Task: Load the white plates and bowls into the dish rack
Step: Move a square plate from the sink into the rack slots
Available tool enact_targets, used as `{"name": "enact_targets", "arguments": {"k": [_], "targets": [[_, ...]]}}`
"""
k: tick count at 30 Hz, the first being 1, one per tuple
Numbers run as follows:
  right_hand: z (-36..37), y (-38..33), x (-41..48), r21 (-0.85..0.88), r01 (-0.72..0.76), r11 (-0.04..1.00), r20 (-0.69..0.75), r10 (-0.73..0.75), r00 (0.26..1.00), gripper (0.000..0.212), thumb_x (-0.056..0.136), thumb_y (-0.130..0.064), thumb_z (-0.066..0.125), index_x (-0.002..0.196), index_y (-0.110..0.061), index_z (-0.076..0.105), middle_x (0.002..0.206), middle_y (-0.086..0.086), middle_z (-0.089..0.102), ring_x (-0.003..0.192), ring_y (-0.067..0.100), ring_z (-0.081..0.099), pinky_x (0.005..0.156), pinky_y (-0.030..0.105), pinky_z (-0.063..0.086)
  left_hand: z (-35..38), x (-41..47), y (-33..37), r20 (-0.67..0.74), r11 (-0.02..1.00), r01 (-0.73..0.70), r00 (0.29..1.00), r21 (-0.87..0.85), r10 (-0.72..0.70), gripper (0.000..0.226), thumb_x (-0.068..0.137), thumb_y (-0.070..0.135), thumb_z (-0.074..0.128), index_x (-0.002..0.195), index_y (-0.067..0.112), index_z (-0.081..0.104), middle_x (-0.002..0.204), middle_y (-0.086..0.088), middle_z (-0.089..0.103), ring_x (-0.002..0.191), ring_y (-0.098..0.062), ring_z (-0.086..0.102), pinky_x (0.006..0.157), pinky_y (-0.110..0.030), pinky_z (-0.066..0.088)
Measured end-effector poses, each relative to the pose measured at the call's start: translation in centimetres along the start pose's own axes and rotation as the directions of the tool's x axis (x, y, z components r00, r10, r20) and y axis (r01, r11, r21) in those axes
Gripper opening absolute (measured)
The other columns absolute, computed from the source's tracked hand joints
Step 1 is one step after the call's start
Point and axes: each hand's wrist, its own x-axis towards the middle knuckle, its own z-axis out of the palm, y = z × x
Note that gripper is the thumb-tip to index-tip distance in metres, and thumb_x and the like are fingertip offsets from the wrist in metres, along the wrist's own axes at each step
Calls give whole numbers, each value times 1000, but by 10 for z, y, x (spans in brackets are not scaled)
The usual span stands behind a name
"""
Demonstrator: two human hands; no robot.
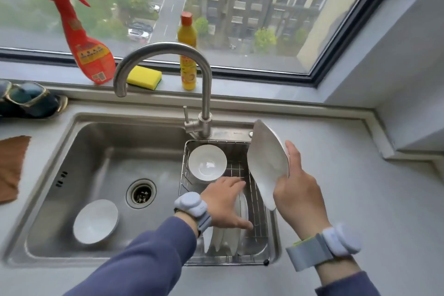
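1. Left hand (pixel 224 202): fingers spread, nothing gripped, hovering over the white plates (pixel 230 235) standing on edge in the near end of the dish rack (pixel 260 230). Hand and sleeve cover part of the plates.
2. Right hand (pixel 296 190): gripping a tilted white plate (pixel 266 163) by its right edge, held above the rack's right side. Plate hides the rack's right wall.
3. Both wrists carry pale strap-on devices.
4. Rack sits inside the right part of the steel sink (pixel 108 151). White bowl (pixel 207 162) stands upright in the rack's far-left corner.
5. Second white bowl (pixel 95 221) sits on the sink floor, near-left, well apart from the rack; drain (pixel 141 193) between them.
6. Faucet (pixel 168 74) arches left from behind the rack.
7. Grey countertop (pixel 348 199) all round; brown cloth (pixel 12 166) at left edge, dark items far left, too blurred to tell.
8. Sill: red spray bottle (pixel 84 38), yellow sponge (pixel 144 77), yellow bottle (pixel 188 53). Window (pixel 240 7) looks down on street and buildings.
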Motion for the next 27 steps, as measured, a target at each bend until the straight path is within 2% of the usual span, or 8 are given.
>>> {"name": "enact_targets", "arguments": {"k": [4,9,12,17,27], "targets": [[0,17,-10,29,-73,997,59,71,996,82,87,-6,38,154,-46,10,78,3,55,74,35,56,69,41,48,12,7,6,11,993,16,1000,116,-17,112,77,69,70,162,21,16,172,1,15,157,-24,14,127,-46,19],[6,29,-17,0,-112,994,168,110,980,82,84,-5,38,154,-40,14,70,-4,46,75,35,54,68,38,45,13,8,0,12,999,34,999,31,-34,108,75,56,77,161,26,18,171,6,18,157,-19,17,127,-39,17],[19,29,-16,-39,-109,993,222,115,968,81,82,-4,38,152,-36,16,71,0,47,73,36,50,68,38,45,13,7,-2,11,997,73,997,-16,-73,108,73,52,78,160,27,20,171,6,18,156,-19,19,126,-40,20],[39,31,-10,-38,-90,995,252,97,963,72,84,-11,40,149,-35,20,84,6,54,75,35,51,68,38,47,19,5,0,12,991,117,993,-67,-117,110,70,44,79,161,24,20,171,7,19,155,-17,22,125,-41,24],[83,39,-1,-69,-161,985,366,175,914,60,83,-11,41,139,-32,28,83,6,54,74,36,52,66,37,46,18,-1,-7,-9,986,119,993,-116,-121,108,68,44,81,159,26,24,171,7,19,154,-18,23,125,-41,24]]}}
